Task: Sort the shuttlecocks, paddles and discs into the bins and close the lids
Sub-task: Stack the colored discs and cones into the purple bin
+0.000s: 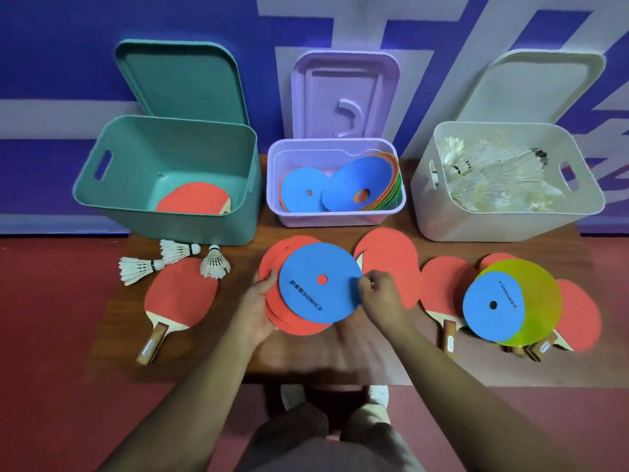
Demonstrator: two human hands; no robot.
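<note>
Forearms extended, converging. Left hand (pixel 260 301) grips red stack (pixel 296 323) edge; right hand (pixel 377 291) pinches blue disc (pixel 316 284) rim.

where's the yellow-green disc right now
In the head view the yellow-green disc is on the right of the table, in front of the white bin, lying on red paddles with a blue disc overlapping its left part.

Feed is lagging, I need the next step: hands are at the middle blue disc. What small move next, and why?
Probably lift the blue disc off the red stack and carry it to the purple bin. The right hand pinches its edge, the left hand holds the stack, and that bin, lid open, already holds discs.
</note>
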